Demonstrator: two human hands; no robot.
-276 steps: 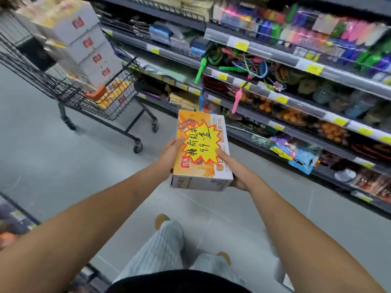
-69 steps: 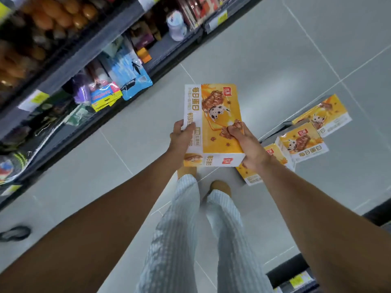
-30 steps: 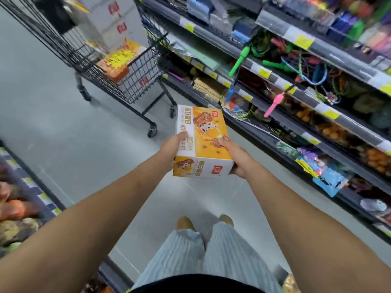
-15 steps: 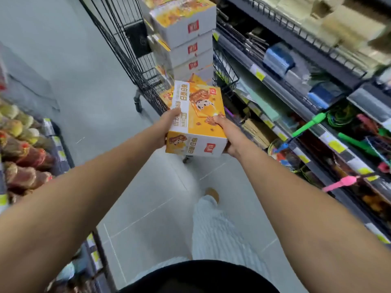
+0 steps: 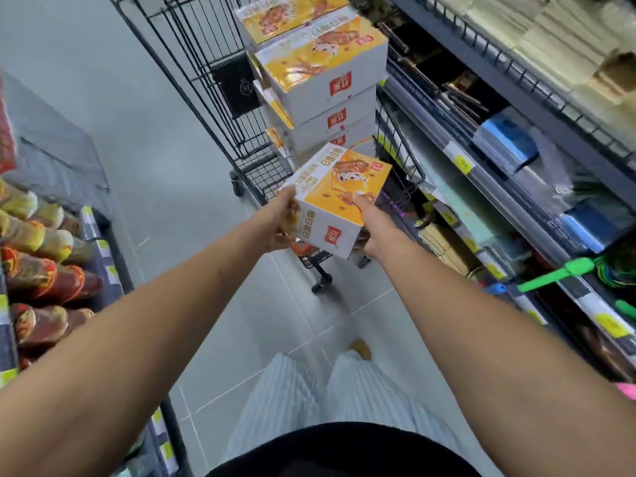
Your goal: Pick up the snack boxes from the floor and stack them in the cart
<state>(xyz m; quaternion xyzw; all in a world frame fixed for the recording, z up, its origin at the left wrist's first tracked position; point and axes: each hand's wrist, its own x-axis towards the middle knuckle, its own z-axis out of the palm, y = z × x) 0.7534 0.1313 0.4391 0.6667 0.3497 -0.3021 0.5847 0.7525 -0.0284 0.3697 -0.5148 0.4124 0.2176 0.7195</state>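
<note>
Both my hands hold one yellow and white snack box (image 5: 339, 197) in front of me, tilted a little. My left hand (image 5: 280, 220) grips its left side. My right hand (image 5: 370, 223) grips its right side, with the thumb on the yellow top. Just behind the box stands the black wire cart (image 5: 206, 80). A tall stack of the same snack boxes (image 5: 323, 70) rises out of the cart, higher than its rim. The held box is at the near end of the cart, lower than the top of the stack.
Store shelves (image 5: 499, 139) with packaged goods and yellow price tags run along the right, close to the cart. A low display of red and yellow bags (image 5: 38, 256) lines the left. Grey tiled floor (image 5: 144, 139) lies between them. My legs in striped trousers (image 5: 309, 390) are below.
I have walked from the boxes on the floor to the cart with the box in both hands. In the last half second the cart and its stack have come closer.
</note>
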